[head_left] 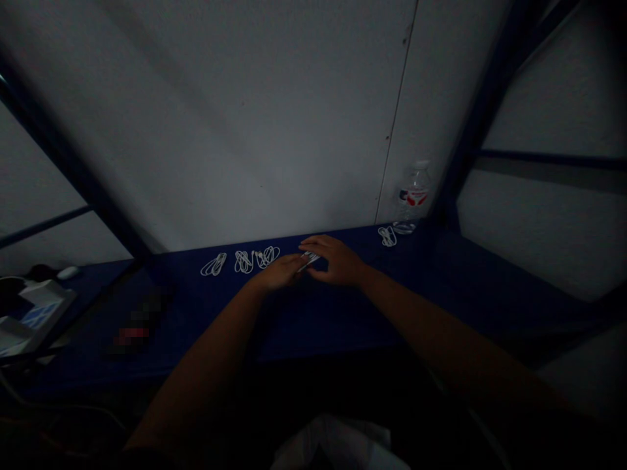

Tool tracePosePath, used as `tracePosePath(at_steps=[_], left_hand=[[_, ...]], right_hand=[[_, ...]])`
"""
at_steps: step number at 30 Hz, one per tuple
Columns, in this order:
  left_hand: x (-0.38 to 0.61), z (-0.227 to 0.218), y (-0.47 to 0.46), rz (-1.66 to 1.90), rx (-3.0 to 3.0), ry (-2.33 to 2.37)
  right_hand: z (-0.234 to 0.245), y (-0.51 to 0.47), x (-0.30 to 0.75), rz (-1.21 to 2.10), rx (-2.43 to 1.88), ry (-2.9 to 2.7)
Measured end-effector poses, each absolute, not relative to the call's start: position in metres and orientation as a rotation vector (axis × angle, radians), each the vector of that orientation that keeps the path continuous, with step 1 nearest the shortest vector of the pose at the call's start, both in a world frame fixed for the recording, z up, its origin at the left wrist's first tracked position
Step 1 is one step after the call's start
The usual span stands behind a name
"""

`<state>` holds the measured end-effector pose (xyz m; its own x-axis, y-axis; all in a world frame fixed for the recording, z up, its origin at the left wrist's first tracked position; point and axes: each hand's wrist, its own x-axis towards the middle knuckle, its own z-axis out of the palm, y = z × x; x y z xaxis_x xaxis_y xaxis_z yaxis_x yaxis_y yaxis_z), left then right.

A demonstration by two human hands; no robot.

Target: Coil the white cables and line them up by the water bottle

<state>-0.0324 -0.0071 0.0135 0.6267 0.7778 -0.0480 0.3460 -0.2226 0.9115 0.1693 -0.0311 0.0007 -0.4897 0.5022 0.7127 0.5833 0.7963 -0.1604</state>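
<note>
View: one camera worn on the person's head | Facing: forward and down | Nearness: an arm's length from the bare left hand (pixel 279 273) and bare right hand (pixel 337 262) | Framing: long dark blue tabletop (pixel 323 320), pale grey wall (pixel 245 130) beyond

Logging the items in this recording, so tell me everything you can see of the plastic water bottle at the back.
A clear plastic water bottle stands upright at the back of the dark blue table, close against the white wall. It has a pale cap and a white label with red marking. The dim light hides how full it is. A coiled white cable lies on the table just left of its base.
</note>
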Motion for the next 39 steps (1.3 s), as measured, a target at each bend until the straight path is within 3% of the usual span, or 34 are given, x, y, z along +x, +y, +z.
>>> tracePosePath(at_steps=[24, 39], left_hand=[[-0.0367, 0.0097, -0.0029, 0.433, 1.771, 0.845], [-0.0388, 0.0153, -0.0056, 0.432, 1.870, 0.850]], right_hand=[[-0.0007, -0.0272, 0.1755, -0.152, -0.752, -2.240], [0.0024, -0.0271, 0.1753, 0.053, -0.700, -2.227]])
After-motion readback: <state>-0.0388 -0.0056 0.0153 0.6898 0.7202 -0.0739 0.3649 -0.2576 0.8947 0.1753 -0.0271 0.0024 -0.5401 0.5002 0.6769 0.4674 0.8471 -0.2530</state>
